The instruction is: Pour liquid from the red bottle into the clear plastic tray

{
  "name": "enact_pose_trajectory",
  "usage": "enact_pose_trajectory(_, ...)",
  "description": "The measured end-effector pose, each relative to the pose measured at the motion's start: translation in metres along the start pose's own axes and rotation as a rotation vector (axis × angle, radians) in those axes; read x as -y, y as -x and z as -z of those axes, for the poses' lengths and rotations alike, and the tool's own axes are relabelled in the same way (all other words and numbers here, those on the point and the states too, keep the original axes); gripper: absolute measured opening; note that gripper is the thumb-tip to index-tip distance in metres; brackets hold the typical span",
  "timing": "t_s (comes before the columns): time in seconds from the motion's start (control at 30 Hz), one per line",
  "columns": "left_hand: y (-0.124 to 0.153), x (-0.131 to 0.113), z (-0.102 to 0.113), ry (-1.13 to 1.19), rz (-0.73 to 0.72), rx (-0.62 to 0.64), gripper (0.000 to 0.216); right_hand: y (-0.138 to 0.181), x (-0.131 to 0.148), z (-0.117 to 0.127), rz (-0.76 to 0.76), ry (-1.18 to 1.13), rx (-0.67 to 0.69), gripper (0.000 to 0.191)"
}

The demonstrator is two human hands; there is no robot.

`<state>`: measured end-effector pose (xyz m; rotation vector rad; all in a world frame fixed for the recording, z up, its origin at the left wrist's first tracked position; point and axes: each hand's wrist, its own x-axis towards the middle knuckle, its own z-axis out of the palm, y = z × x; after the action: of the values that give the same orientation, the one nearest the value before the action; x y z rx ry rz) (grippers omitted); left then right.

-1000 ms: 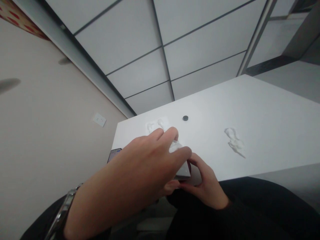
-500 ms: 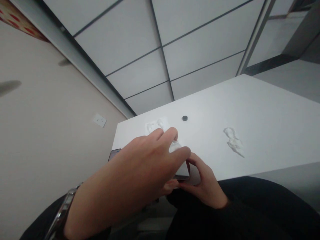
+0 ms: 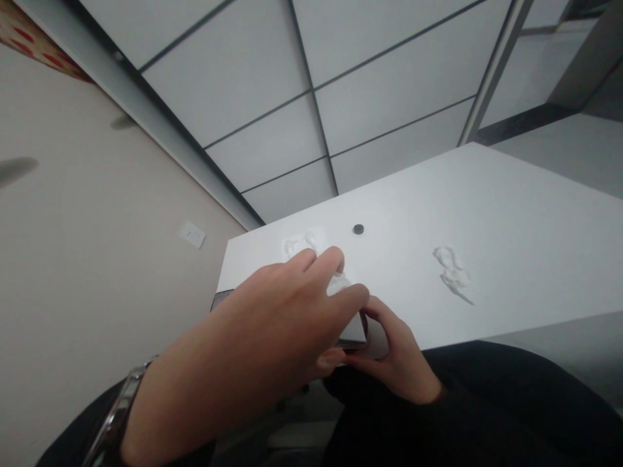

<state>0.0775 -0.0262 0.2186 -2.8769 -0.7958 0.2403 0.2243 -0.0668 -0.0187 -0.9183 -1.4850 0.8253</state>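
Left hand (image 3: 272, 324) pinching a white wad (image 3: 338, 283) over the small box (image 3: 354, 331) the right hand (image 3: 396, 360) is gripping

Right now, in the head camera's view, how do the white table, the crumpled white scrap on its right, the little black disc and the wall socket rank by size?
1. white table
2. crumpled white scrap
3. wall socket
4. black disc

The socket and the scrap lie at different distances from the camera, so their order is unsure.
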Motion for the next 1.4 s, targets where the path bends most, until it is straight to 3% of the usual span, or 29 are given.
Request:
enact_pose_trajectory(0.43,0.001,0.000,0.002,-0.033,-0.026,-0.014,0.059,0.000,0.004,-0.001,0.006,-0.006,-0.007,0.068)
enact_pose_trajectory(0.77,-0.004,-0.002,0.005,-0.039,-0.022,0.012,0.038,0.000,0.000,-0.001,0.020,0.012,-0.015,0.072)
enact_pose_trajectory(1.4,-0.005,-0.002,0.004,-0.017,-0.023,0.011,0.046,-0.003,0.004,-0.001,0.016,0.001,-0.018,0.069)
